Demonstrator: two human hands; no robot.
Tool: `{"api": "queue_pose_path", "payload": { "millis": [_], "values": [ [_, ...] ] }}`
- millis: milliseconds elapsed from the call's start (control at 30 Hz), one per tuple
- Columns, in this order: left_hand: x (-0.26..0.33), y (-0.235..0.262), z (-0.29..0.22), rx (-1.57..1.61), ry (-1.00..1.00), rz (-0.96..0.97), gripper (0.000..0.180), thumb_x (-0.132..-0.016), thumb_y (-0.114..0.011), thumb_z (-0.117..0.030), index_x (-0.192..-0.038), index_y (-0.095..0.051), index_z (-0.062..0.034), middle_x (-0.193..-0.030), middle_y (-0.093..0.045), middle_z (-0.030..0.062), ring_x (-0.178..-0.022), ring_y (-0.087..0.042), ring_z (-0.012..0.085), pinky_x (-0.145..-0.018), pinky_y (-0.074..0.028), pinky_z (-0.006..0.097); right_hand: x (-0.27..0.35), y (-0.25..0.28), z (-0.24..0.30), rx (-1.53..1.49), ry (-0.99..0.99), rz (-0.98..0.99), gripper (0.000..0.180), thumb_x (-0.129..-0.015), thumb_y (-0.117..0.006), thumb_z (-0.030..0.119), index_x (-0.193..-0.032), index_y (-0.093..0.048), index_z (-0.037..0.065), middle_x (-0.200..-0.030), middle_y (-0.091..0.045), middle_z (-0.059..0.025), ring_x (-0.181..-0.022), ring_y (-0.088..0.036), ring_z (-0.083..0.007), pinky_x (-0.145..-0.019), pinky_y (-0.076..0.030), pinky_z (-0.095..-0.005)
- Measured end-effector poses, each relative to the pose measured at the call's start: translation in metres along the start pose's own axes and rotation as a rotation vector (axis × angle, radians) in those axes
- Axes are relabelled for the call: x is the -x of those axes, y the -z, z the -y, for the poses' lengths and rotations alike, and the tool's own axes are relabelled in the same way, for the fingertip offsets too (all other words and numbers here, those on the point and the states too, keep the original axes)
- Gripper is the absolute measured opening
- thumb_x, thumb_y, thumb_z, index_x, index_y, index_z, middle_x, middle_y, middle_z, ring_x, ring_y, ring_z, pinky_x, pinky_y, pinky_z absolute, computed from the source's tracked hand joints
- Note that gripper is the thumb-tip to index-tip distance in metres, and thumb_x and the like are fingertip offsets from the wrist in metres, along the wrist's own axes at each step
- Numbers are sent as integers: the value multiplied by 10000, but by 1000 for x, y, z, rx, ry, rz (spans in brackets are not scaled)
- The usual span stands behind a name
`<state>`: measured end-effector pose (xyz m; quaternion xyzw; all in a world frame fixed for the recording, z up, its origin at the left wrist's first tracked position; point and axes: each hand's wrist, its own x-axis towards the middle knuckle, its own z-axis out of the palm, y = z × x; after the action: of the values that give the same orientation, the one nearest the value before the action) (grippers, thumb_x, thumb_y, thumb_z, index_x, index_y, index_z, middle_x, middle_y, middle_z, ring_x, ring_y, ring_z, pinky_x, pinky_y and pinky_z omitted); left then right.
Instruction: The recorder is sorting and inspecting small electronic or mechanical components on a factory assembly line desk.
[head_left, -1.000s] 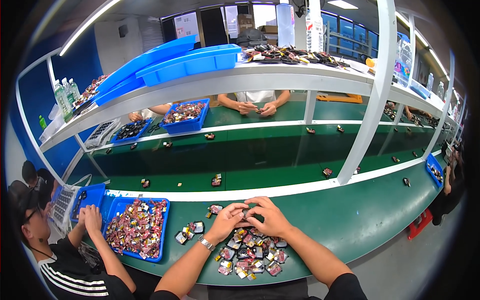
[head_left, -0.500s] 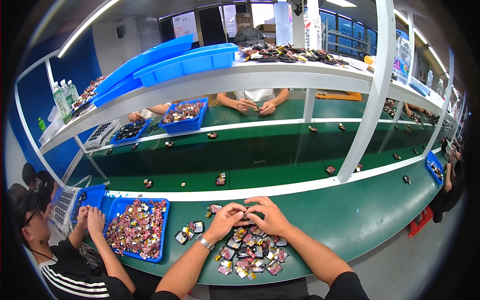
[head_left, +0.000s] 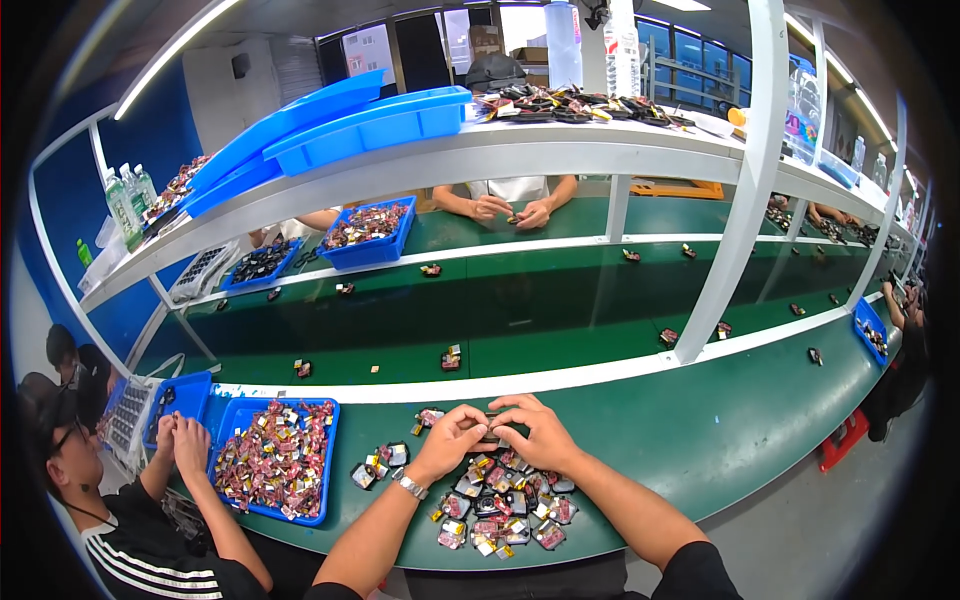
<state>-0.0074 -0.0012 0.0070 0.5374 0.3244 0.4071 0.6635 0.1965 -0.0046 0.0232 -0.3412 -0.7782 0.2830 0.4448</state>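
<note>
My left hand (head_left: 450,443) and my right hand (head_left: 537,433) meet over the green bench, fingers closed from both sides round a small dark electronic module (head_left: 491,437). The fingers cover most of it, so its details are hidden. Just below my hands lies a loose pile of similar modules (head_left: 500,505), black casings with pink circuit boards and silver and yellow parts. A few more modules (head_left: 375,465) lie left of my left wrist, and another module (head_left: 429,416) sits just beyond that hand.
Left of the pile stands a blue tray (head_left: 331,455) full of pink boards, with a co-worker's hands (head_left: 182,437) beside it. A white rail (head_left: 500,384) separates my bench from the green conveyor belt (head_left: 560,345), which carries scattered modules. Overhead runs a white shelf (head_left: 400,168) on posts.
The modules on the nearer and farther belt have shifted slightly to the right. Both my hands stay in nearly the same place, still round the module.
</note>
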Motion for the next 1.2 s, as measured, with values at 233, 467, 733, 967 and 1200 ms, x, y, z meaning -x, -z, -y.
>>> {"api": "queue_pose_path", "payload": {
  "millis": [233,467,733,967,1200],
  "values": [
    [-2,-3,4,14,-14,-12,153,-966,-494,-41,-1114,-507,-3,-1101,-591,112,-1014,-620,184,-861,-579,347,2,-4,4,153,20,-38,117,-801,-693,131,-904,-693,75,-1119,-621,-79,-1097,-551,-276,-930,-456,-376],
    [-2,-6,4,76,-57,-44,221,-979,-451,-32,-1196,-481,0,-1111,-593,128,-1040,-620,210,-903,-559,376,4,-12,8,204,10,-133,115,-783,-707,109,-894,-707,80,-1100,-626,-76,-1072,-561,-268,-896,-475,-367],
    [-2,-1,7,120,-59,-7,234,-984,-437,-31,-1212,-470,7,-1121,-584,133,-1061,-608,215,-926,-547,384,5,-17,-2,103,-39,-141,125,-780,-710,98,-905,-721,92,-1118,-626,-77,-1079,-565,-274,-910,-469,-369],
    [-2,-8,4,165,-56,-46,248,-972,-465,-23,-1218,-458,6,-1148,-589,162,-1062,-613,222,-912,-556,385,5,-15,2,94,-77,-135,144,-788,-701,112,-929,-727,99,-1168,-621,-81,-1108,-557,-289,-943,-455,-385],
    [-1,-3,10,174,-78,-24,256,-968,-472,-11,-1222,-447,3,-1153,-591,168,-1067,-616,218,-902,-562,373,3,-15,7,77,-14,-137,150,-784,-692,97,-929,-727,89,-1187,-618,-88,-1125,-543,-291,-943,-460,-383]
  ]
}}
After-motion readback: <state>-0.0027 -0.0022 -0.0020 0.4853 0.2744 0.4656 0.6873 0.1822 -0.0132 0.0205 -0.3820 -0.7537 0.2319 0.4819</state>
